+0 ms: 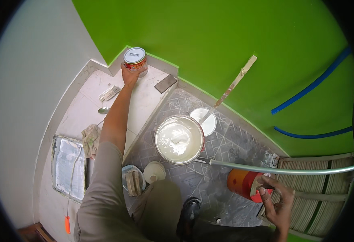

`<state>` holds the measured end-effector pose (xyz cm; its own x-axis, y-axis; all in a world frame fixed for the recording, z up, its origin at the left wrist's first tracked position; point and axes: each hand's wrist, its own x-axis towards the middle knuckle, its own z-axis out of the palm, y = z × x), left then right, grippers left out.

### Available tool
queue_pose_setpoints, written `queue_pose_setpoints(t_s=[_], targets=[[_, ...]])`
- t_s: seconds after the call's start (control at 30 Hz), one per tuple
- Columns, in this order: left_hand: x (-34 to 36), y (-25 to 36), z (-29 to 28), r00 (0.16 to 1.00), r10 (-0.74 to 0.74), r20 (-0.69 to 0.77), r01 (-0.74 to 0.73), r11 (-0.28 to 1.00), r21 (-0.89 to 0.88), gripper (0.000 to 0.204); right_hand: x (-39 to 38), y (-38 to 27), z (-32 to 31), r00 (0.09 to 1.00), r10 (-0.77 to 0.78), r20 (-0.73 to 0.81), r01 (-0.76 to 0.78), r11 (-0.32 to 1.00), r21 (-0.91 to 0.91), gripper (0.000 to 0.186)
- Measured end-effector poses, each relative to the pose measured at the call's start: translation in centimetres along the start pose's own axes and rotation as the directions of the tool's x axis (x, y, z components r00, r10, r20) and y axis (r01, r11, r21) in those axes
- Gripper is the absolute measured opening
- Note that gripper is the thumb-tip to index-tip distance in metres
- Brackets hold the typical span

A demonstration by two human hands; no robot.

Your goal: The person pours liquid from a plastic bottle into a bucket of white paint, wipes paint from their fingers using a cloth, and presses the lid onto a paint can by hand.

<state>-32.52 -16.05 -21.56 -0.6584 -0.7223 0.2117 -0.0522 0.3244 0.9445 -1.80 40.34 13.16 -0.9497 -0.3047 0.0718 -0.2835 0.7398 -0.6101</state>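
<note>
My left hand point(133, 76) is stretched far out to the pale ledge, its fingers wrapped round a lidded paint can point(135, 57) in the corner. At the right, my right hand point(281, 201) is raised with fingers and thumb curled toward each other; what they hold, if anything, cannot be made out. Just behind those fingertips is a red and orange can point(241, 183) on the floor, partly covered by the hand. An open can of white paint point(179, 139) stands between my hands. A paint-smeared wooden stick point(234, 84) leans against the green wall beyond it.
On the ledge lie a phone-like dark slab point(165, 83), a spoon point(103, 110), a rag point(91, 140) and a paint tray point(69, 165) with a roller frame. A metal pole point(282, 171) crosses the right side above a slatted wooden panel point(322, 193). A white lid point(204, 121) sits behind the open can.
</note>
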Motion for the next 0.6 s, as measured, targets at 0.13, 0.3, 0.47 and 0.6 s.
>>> queue_pose_setpoints(t_s=[0.13, 0.3, 0.47, 0.6], targets=[[0.0, -0.8, 1.0, 0.997, 0.069, -0.023, -0.069, 0.997, -0.025, 0.112, 0.5, 2.4, -0.5, 0.996, 0.059, 0.068, -0.059, 0.998, -0.002, 0.023], [-0.3, 0.3, 0.7, 0.996, 0.081, -0.039, -0.08, 0.996, 0.035, 0.103, 1.5, 2.9, -1.2, 0.995, 0.056, 0.082, -0.062, 0.996, 0.069, 0.024], [-2.9, 1.1, -1.0, 0.986, 0.168, 0.01, -0.168, 0.981, 0.095, 0.094, 2.7, 2.5, -0.8, 0.989, 0.028, 0.147, -0.042, 0.995, 0.095, 0.028], [-5.9, 1.1, -2.8, 0.978, 0.206, 0.021, -0.207, 0.976, 0.064, 0.094, 2.8, 1.4, -0.4, 0.984, 0.015, 0.178, -0.042, 0.987, 0.153, 0.03]])
